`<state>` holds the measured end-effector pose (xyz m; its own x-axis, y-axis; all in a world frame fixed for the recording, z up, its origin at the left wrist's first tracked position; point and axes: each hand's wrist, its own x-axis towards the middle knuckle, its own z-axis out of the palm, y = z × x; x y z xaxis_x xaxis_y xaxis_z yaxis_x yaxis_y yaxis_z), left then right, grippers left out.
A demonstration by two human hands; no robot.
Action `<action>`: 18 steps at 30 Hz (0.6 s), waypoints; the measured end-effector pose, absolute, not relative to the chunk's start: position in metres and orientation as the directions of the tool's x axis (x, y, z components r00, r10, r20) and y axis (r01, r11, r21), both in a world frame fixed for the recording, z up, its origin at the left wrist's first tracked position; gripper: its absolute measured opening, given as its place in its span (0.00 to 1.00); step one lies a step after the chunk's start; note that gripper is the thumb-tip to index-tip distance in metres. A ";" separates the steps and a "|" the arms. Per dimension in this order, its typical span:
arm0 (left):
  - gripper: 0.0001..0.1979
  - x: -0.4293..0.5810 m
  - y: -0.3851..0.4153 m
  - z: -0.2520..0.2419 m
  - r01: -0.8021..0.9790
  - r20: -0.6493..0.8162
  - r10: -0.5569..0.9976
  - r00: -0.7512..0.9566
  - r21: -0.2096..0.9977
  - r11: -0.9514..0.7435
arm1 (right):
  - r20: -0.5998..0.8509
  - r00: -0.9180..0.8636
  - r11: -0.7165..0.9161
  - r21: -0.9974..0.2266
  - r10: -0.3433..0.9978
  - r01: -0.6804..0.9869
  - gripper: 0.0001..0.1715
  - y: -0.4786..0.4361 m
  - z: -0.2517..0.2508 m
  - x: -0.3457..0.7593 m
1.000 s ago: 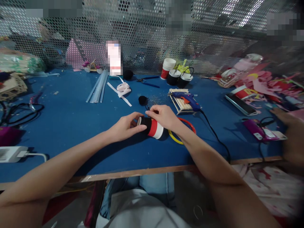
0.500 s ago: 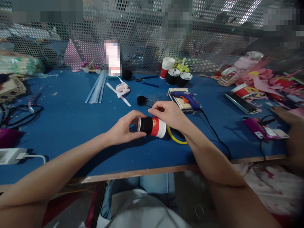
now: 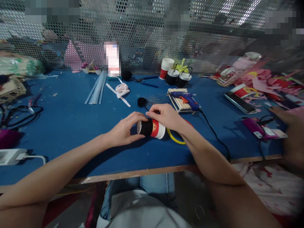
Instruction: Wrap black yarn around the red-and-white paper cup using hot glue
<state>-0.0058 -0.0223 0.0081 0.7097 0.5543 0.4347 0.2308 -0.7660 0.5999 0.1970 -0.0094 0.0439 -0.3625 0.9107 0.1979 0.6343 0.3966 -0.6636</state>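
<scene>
A red and white paper cup (image 3: 158,129) lies on its side, with black yarn (image 3: 146,127) wrapped round the part towards its left end. My left hand (image 3: 124,129) grips that end between thumb and fingers. Just above the cup, my right hand (image 3: 163,114) is closed in a pinch on the yarn strand, most of which its fingers hide. The strand runs back to a small black yarn ball (image 3: 142,101) on the blue table. Partly under my right wrist lies a yellow ring (image 3: 174,139).
A blue glue gun (image 3: 187,97) rests on a stick rack (image 3: 177,103), its cord trailing right. Behind are stacked cups (image 3: 167,67), two black-wrapped cups (image 3: 172,77), pliers (image 3: 147,81), white ribbon (image 3: 122,89) and glue sticks (image 3: 96,90). Another person's arm (image 3: 294,136) is at the right.
My right hand has shifted slightly left and down over the cup, drawing the yarn along. My left hand keeps its hold, and the cup has tilted a little.
</scene>
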 end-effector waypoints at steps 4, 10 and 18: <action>0.26 -0.006 -0.023 0.010 0.292 0.389 0.538 0.748 0.534 -0.793 | 0.146 -0.383 0.374 -0.676 0.912 0.634 0.14 -0.008 0.042 0.197; 0.29 -0.007 -0.022 0.010 0.313 0.362 0.544 0.757 0.530 -0.788 | 0.141 -0.396 0.374 -0.701 0.907 0.608 0.15 -0.002 0.038 0.199; 0.32 -0.002 -0.020 0.018 0.382 0.269 0.511 0.816 0.412 -0.827 | 0.174 -0.412 0.381 -0.780 0.894 0.497 0.18 0.002 0.037 0.200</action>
<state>-0.0024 -0.0204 0.0176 0.8163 0.5111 0.2691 0.3820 -0.8272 0.4121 0.2000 0.0018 0.0372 -0.4120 0.8944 0.1742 0.4971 0.3808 -0.7797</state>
